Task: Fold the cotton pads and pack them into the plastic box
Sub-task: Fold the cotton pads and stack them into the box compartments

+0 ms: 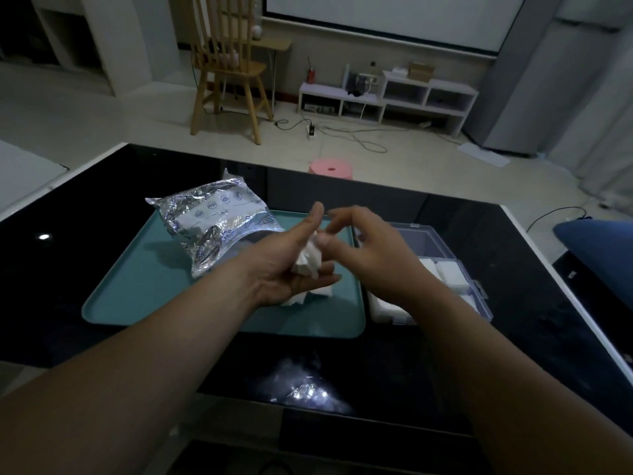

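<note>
Above the teal plastic tray (137,286), the left hand (284,265) curls under a crumpled white cotton pad (310,261), the right hand (373,255) pinching its top mid-fold; next, likely flattening it for the clear plastic box (432,246) at three o'clock.

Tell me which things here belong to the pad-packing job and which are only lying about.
For the job: pad in the left hand, box, foil bag, tray.
Lying about: stool, chair, power strip.
</note>
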`<state>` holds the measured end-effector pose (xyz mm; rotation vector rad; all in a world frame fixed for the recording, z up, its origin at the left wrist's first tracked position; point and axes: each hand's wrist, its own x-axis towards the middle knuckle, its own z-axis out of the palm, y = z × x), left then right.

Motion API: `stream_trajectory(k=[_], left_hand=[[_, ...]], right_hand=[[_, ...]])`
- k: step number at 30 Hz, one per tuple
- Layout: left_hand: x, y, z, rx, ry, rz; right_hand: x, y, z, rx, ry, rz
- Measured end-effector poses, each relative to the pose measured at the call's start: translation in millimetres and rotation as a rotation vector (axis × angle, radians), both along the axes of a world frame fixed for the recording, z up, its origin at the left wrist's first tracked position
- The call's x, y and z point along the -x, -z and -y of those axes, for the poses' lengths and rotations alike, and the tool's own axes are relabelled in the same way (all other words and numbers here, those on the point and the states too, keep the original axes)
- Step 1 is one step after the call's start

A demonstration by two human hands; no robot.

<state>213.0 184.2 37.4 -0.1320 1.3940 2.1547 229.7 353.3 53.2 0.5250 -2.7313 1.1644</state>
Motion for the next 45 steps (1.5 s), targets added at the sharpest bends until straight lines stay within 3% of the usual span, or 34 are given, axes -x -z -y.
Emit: stream_trajectory(k=[3, 8, 17, 30, 35, 40, 45], left_hand=[[-3, -6, -23, -0.091, 0.143, -0.026], [-1, -8, -49, -0.198, 0.193, -0.004], [-6, -7, -70, -0.136, 0.239, -0.030], [-6, -2, -73, -0.064, 0.093, -0.127], [-4, -2, -69, -0.166, 0.049, -0.077], [-4, -1, -71, -0.142, -0.015, -0.043], [-7, -2, -72, -0.074, -0.008, -0.073]], right_hand=[[-7, 4, -8, -0.027, -0.135, 0.121], [-16, -1, -37, 0.075, -0.067, 0.134], [-32, -3, -71, 0.139, -0.043, 0.164], [-26, 10, -62, -0.014, 0.166, 0.130], [-23, 6, -65, 0.107, 0.234, 0.205], [-23, 10, -63, 0.011, 0.298, 0.114], [-25, 19, -56, -0.140, 0.214, -0.114]])
